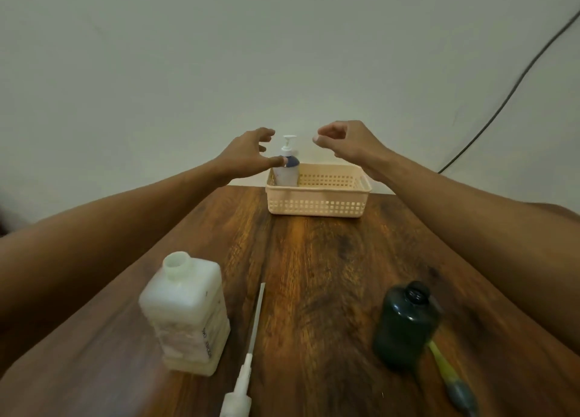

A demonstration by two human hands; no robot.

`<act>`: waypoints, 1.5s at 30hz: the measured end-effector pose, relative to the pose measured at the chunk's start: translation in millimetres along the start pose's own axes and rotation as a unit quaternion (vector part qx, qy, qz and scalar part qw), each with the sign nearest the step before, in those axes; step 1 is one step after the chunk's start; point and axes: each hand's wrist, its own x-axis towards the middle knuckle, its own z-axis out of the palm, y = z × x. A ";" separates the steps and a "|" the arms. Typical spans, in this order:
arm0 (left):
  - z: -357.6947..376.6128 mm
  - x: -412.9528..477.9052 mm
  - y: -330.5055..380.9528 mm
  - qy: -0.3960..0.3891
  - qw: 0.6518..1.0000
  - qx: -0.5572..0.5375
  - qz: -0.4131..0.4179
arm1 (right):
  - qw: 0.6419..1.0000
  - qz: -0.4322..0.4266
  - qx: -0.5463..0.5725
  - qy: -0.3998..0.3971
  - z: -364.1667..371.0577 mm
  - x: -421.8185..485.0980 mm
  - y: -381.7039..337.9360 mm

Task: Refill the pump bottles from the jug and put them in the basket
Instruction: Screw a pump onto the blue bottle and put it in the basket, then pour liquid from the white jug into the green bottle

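Observation:
A white pump bottle (288,165) with a blue label stands upright in the left end of the beige basket (317,204) at the table's far edge. My left hand (248,156) hovers beside that bottle, fingers spread, thumb tip just touching its side. My right hand (348,145) floats above the basket's right half, fingers loosely curled, holding nothing. Near me, a white square jug (185,313) stands uncapped on the left. A dark green bottle (406,325) stands open on the right. A white pump head with its long tube (248,360) lies between them. A yellow-green pump (452,382) lies beside the dark bottle.
The wooden table (314,275) runs from me to a pale wall. A dark cable (514,90) hangs down the wall at the right. The basket's right part holds nothing visible.

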 end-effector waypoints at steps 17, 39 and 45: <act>-62.9 -163.0 94.9 0.027 0.995 -0.023 0.096 | 0.996 -0.059 0.050 0.034 -68.6 -187.3 -65.5; -84.5 -266.7 74.7 0.072 0.994 -0.074 0.042 | 0.998 -0.046 0.030 0.012 -94.7 -282.9 -25.3; -55.3 -307.4 20.6 0.111 0.988 -0.101 -0.048 | 0.999 0.014 0.023 -0.031 -73.9 -313.8 24.5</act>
